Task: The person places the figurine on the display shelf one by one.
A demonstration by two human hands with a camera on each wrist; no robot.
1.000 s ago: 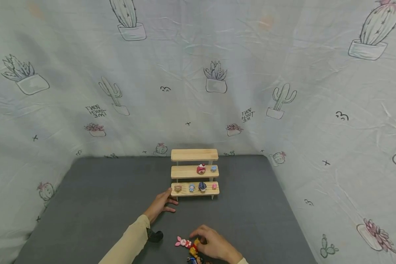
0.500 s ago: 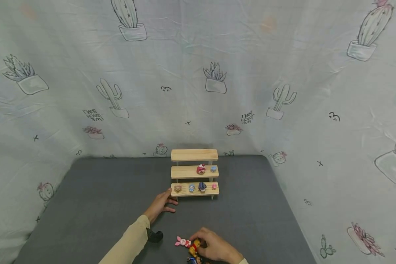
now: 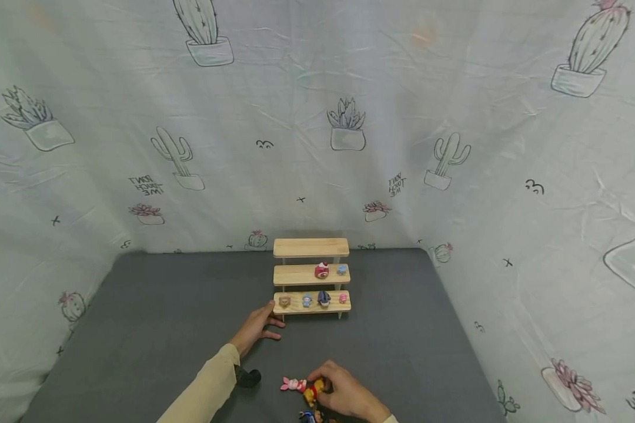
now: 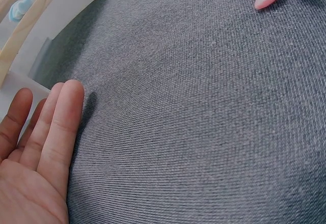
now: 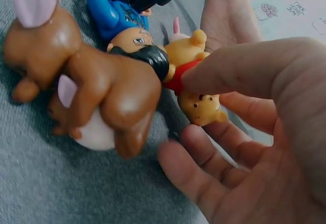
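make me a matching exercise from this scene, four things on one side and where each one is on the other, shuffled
Things:
1. red figurine
2. left hand
3. yellow bear figurine
4. pink figurine

Places:
A. flat on the grey mat, by the lowest shelf's left end
B. on the middle shelf of the wooden rack
C. lying on the mat just left of the right hand
D. between the right hand's thumb and fingers

Pairs: 1-B, 2-A, 3-D, 4-C
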